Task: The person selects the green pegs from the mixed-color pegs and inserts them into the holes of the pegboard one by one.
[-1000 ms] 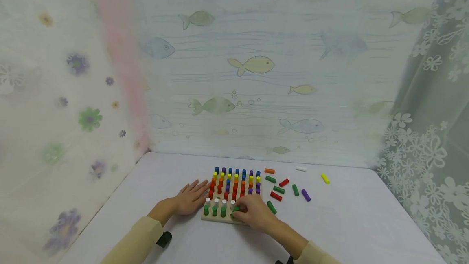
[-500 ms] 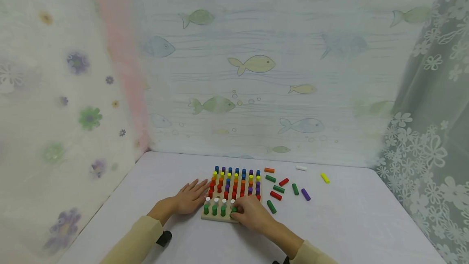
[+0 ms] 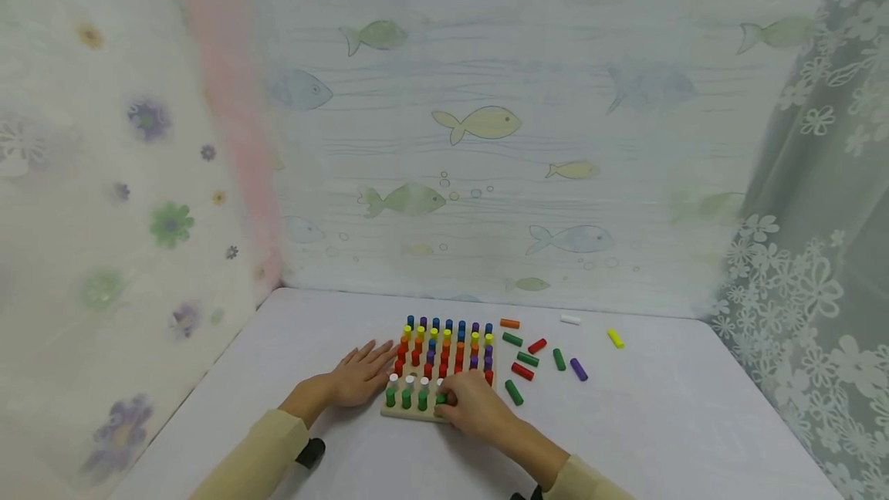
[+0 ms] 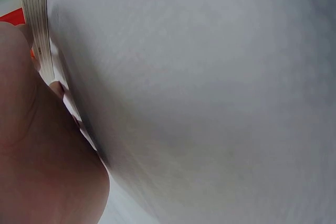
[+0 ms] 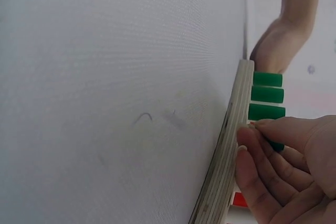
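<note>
A wooden pegboard lies on the table, filled with rows of coloured pegs. With thumb and fingers my right hand pinches a green peg at the board's front row, just right of the standing green pegs. In the right wrist view the fingers largely cover this peg, so whether it is fully down in its hole cannot be seen. My left hand lies flat, fingers spread, at the board's left side. The left wrist view shows that hand against the board's layered edge.
Loose pegs lie right of the board: several green ones, red ones, a purple one, a yellow one, a white one and an orange one. A patterned curtain hangs behind the table.
My right hand has shifted slightly left with the green peg, which now stands in line with the front row. The left hand has stayed in place.
</note>
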Tool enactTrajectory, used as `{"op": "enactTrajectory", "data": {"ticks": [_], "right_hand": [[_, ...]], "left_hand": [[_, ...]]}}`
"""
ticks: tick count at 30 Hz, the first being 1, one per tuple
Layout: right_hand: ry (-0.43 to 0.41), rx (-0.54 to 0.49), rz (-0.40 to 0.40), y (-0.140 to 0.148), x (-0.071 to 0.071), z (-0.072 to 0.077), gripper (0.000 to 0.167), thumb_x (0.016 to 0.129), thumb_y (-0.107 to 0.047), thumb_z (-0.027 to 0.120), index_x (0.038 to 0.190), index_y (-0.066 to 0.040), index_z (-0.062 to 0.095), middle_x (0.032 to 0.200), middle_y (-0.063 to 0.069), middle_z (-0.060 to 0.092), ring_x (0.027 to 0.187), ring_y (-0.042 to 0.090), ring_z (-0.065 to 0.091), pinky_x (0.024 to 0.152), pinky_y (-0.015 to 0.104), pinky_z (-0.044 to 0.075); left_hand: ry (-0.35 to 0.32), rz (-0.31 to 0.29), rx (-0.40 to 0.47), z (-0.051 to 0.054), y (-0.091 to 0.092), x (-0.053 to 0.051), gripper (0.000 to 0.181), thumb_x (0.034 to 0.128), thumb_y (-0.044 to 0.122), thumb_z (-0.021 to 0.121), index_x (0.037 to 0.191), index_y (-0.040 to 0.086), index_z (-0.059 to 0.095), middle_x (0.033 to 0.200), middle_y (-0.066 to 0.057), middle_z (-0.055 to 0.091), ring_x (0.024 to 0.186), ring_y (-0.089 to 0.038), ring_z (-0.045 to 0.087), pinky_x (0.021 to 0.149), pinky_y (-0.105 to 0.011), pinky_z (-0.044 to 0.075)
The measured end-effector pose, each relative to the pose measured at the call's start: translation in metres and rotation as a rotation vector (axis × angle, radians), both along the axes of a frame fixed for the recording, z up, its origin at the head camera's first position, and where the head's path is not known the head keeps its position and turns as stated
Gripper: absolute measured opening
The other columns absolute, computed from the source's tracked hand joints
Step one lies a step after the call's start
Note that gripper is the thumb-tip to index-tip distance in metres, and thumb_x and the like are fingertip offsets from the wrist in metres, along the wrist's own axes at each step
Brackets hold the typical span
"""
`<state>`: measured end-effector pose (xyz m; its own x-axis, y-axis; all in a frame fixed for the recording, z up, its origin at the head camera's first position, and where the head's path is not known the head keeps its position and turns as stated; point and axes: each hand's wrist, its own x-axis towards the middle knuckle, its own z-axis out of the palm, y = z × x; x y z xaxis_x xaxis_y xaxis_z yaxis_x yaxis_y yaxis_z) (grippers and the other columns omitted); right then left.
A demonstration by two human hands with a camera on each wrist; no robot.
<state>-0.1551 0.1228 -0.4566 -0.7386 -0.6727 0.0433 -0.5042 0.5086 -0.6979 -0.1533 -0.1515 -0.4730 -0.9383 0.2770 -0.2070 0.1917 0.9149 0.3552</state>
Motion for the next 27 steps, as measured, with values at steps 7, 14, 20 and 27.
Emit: {"op": "enactTrajectory", "data": {"ticks": [7, 14, 20, 27], "right_hand": [[0.024, 0.009, 0.001, 0.001, 0.000, -0.001, 0.014, 0.089, -0.010, 0.079, 0.102, -0.003, 0.079, 0.063, -0.010, 0.060, 0.056, 0.002, 0.054, 0.054, 0.017, 0.049], [0.019, 0.012, 0.015, 0.002, 0.001, 0.000, 0.020, 0.089, -0.010, 0.079, 0.107, -0.001, 0.078, 0.074, -0.008, 0.069, 0.063, 0.002, 0.057, 0.059, 0.016, 0.052], [0.016, 0.029, 0.026, 0.011, 0.002, 0.006, 0.021, 0.092, -0.013, 0.077, 0.111, -0.004, 0.078, 0.084, -0.007, 0.073, 0.069, 0.001, 0.060, 0.065, 0.017, 0.053], [0.052, -0.003, 0.068, 0.030, 0.001, 0.023, 0.015, 0.092, -0.013, 0.076, 0.104, -0.004, 0.077, 0.082, -0.008, 0.071, 0.071, 0.002, 0.060, 0.067, 0.018, 0.054]], "left_hand": [[0.000, -0.011, -0.003, 0.000, -0.001, -0.001, 0.062, 0.1103, 0.042, 0.036, 0.164, 0.015, 0.024, 0.171, -0.008, 0.018, 0.157, -0.039, 0.008, 0.123, -0.063, 0.005], [0.008, -0.019, 0.016, -0.002, -0.002, -0.001, 0.064, 0.1098, 0.046, 0.035, 0.164, 0.014, 0.024, 0.171, -0.011, 0.019, 0.157, -0.041, 0.008, 0.123, -0.065, 0.004], [-0.001, 0.006, -0.001, -0.002, -0.002, -0.002, 0.062, 0.1097, 0.044, 0.037, 0.164, 0.019, 0.023, 0.171, -0.005, 0.019, 0.158, -0.037, 0.009, 0.124, -0.062, 0.006], [0.000, 0.004, -0.009, -0.002, -0.003, -0.003, 0.062, 0.1098, 0.043, 0.038, 0.164, 0.019, 0.024, 0.171, -0.004, 0.019, 0.158, -0.036, 0.009, 0.124, -0.062, 0.008]]}}
